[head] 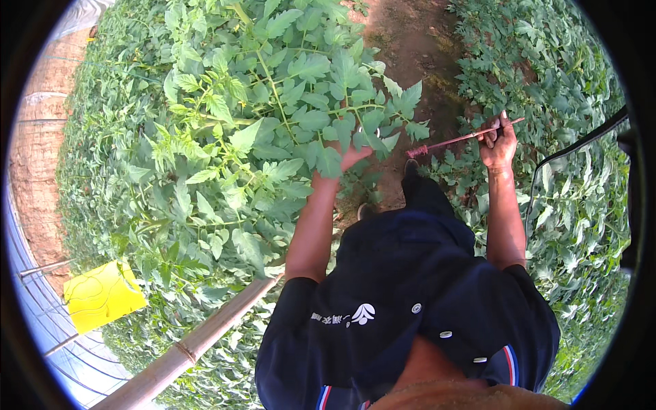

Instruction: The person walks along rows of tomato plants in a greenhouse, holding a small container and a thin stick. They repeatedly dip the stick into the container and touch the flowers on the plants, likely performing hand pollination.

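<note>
My right hand (499, 141) grips a thin reddish stick (461, 137), whose far end, wrapped in pink-stained material, points left over the dirt path. My left hand (353, 155) is among the leaves of a tomato plant (307, 120); foliage covers much of it, and I cannot tell whether its fingers hold anything. A small whitish round thing (378, 132) shows between the leaves just above that hand. Small yellow flowers (242, 104) grow on the plant further left.
A bare dirt path (410, 51) runs ahead between dense plant rows. A bamboo pole (189, 351) slants at lower left, near a yellow sheet trap (105, 296). A black strap or cable (579, 141) hangs at right. An earthen wall (38, 169) stands far left.
</note>
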A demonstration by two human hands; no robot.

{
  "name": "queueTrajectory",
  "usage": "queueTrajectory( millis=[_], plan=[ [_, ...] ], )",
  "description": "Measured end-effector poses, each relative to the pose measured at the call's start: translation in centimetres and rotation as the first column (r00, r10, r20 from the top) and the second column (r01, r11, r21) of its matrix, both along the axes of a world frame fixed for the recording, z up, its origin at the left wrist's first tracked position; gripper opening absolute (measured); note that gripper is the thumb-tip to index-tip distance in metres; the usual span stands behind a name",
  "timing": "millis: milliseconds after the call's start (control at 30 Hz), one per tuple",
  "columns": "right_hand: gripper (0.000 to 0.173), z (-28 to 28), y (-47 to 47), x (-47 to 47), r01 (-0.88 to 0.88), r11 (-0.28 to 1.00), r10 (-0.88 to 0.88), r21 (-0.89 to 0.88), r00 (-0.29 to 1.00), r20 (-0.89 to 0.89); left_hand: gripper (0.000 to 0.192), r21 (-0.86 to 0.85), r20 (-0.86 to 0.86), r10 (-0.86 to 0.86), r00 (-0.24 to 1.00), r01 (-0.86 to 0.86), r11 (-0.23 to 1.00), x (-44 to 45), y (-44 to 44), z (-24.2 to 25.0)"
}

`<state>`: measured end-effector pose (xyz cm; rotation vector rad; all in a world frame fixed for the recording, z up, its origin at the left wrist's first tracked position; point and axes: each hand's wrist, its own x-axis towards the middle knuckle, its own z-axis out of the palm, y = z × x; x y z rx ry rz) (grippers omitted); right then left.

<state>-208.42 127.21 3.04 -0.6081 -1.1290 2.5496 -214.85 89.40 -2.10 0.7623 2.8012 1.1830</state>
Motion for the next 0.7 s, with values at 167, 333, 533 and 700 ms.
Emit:
queueTrajectory(
  millis=[167,333,533,700],
  plan=[
    [0.041,-1.2,3.4,-5.5,-0.107,0.991,0.104,-0.081,0.994,-0.039,0.078,0.839,0.545,-0.108,0.832,-0.539,0.080,-0.9,-2.5,3.4],
    [0.039,-1.5,3.4,-10.1,-0.280,0.949,0.269,-0.146,0.959,-0.085,0.090,0.365,-0.063,0.726,0.685,-0.661,0.656,1.8,-8.5,7.8],
    [0.038,-0.3,-2.8,-12.4,-0.468,0.864,0.459,-0.185,0.884,-0.093,0.094,0.458,0.089,0.855,0.512,-0.783,0.421,7.2,-12.2,8.4],
    [0.035,0.9,-10.1,-11.1,-0.673,0.738,0.666,0.050,0.716,-0.209,0.092,0.408,0.034,0.848,0.528,-0.782,0.470,7.6,-14.0,8.3]
  ],
)
